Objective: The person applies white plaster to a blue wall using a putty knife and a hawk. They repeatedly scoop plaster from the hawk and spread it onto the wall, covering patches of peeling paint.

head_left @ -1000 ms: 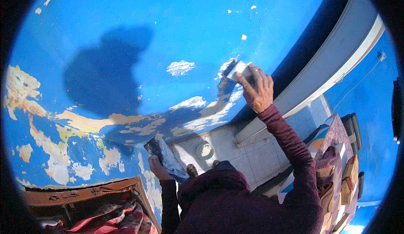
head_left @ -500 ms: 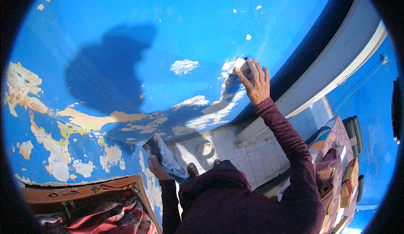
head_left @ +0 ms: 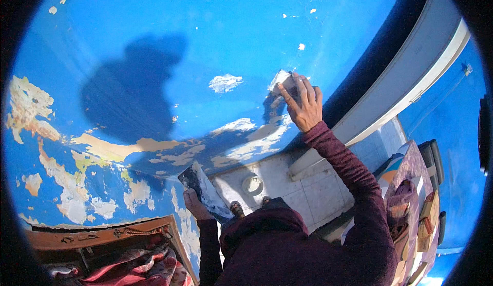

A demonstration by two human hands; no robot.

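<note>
You face a big blue wall (head_left: 205,29) w/ the paint peeling off. Low on the left, big pale and yellow patches (head_left: 61,183) show where the blue is gone. Small white chips dot the top. A fresh white blob of filler (head_left: 225,82) sits near the middle. Your own shadow (head_left: 133,96) lies dark on the wall, left of that blob.

Below you is a pale tiled floor (head_left: 308,193), w/ a small round white tub (head_left: 252,185) on it. A white frame (head_left: 411,80) runs up the right side, next to a dark strip. At bottom left is a brown box (head_left: 102,232) w/ red cloth (head_left: 138,270) in it. At bottom right is a table (head_left: 411,209) full of stuff, too bent by the lens to name.

Your right hand (head_left: 303,103) is up on the wall, closed around a small scraper (head_left: 281,80) that is pressed flat on the blue. Your fingers cover most of it, so only the pale blade end shows. Your left hand (head_left: 194,206) is down low, gripping a flat board (head_left: 205,191) smeared w/ white filler. Its lower end is hidden behind your dark red top (head_left: 308,255). Your feet just peek out by the tub.
</note>
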